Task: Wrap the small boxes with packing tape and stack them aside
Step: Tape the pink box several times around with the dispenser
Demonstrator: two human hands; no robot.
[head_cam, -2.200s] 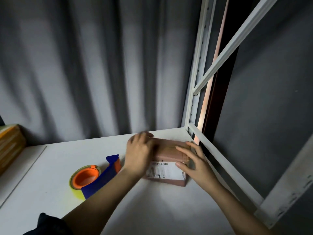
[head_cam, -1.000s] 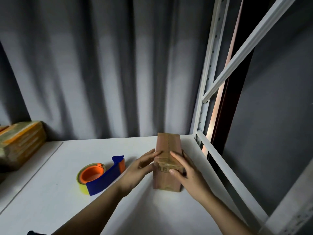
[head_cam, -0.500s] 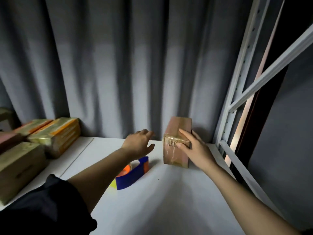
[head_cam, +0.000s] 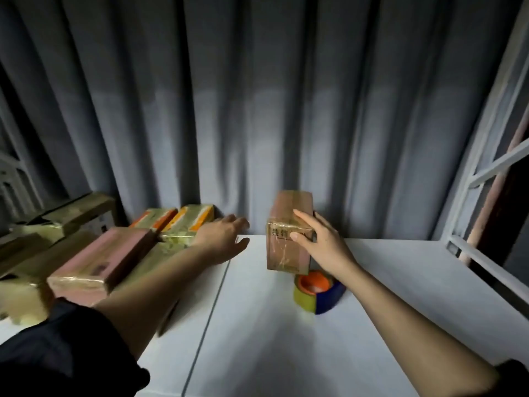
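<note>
At the far left a pile of wrapped boxes lies on the table; at least five can be counted, though those at the edge blur together. Among them are one pinkish box on top near the front and two gold boxes with orange stripes side by side at the back against the grey curtain. The left hand reaches over this pile with fingers spread and relaxed, holding nothing; its forearm hides part of the boxes beneath. To its right, one brown taped box stands on end, held by the right hand, thumb across its front face and fingers curled round its far side. Its lower edge overlaps one tape dispenser, orange-cored roll with a blue body, just in front of it. At the far right stands a white metal frame.
</note>
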